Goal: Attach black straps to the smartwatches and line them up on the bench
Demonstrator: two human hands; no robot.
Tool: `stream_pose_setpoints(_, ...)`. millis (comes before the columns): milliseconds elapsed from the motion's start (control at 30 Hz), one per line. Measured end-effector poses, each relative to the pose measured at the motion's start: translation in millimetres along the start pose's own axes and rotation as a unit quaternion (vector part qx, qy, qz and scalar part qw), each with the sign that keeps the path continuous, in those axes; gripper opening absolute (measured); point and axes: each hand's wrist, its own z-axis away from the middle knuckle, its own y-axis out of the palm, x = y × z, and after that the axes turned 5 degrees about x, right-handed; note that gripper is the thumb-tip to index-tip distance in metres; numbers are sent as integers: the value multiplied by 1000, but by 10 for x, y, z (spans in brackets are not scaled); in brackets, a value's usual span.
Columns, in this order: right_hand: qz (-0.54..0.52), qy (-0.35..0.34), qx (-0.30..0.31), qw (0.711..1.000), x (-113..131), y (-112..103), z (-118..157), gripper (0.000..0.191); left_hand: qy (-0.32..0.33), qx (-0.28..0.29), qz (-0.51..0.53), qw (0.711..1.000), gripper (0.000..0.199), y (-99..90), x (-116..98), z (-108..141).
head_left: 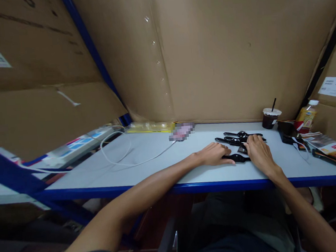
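Observation:
Several black watches with straps lie in rows on the white tabletop, and the far watch [230, 134] is stretched flat. Closest to me is the near watch [239, 158], its dark round-edged body between my two hands. My left hand [213, 154] rests on the table at that watch's left end, thumb and fingers about the strap. Over the right side of the group is my right hand [259, 154], its fingers curled down onto a watch beside a small greyish piece [242, 150]. My right fingers hide part of the watches.
A pink phone-like item [182, 132], blurred out, is joined to a white cable [147, 162]. Yellow-edged clear packaging [150, 127] lies behind. At right stand a dark drink cup [270, 119], a bottle [307, 117] and packets [325, 143]. Cardboard walls [208, 52] enclose the table.

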Motion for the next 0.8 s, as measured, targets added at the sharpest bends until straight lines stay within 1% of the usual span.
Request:
stream_pose_setpoints(167, -21, 5, 48, 999, 25, -69, 9, 17, -2, 4, -9, 1000, 53, -3, 3, -5)
stream_pose_setpoints(300, -36, 18, 56, 998, 4, -132, 1, 16, 12, 5, -18, 1000, 55, -16, -9, 3)
stream_pose_setpoints(400, -39, 47, 58, 996, -92, -152, -19, 17, 21, 6, -19, 1000, 55, -32, -16, 15)
stream_pose_setpoints(500, -38, 78, 49, 995, -239, -161, -43, 21, 14, -9, -22, 1000, 53, -51, 55, 27)
stream_pose_setpoints(567, -40, 94, 39, 994, -336, -162, -60, 23, -19, -37, -19, 999, 52, -72, 164, 37)
stream_pose_setpoints(600, -42, 103, 37, 993, -376, -159, -69, 23, -46, -53, -18, 997, 51, -86, 233, 44)
stream_pose_setpoints(700, -67, 111, 46, 990, -442, -136, -98, 21, -159, -89, -24, 983, 50, -132, 465, 77)
stream_pose_setpoints(800, -126, 77, 75, 986, -418, -106, -117, 16, -285, -95, -22, 954, 52, -156, 678, 130)
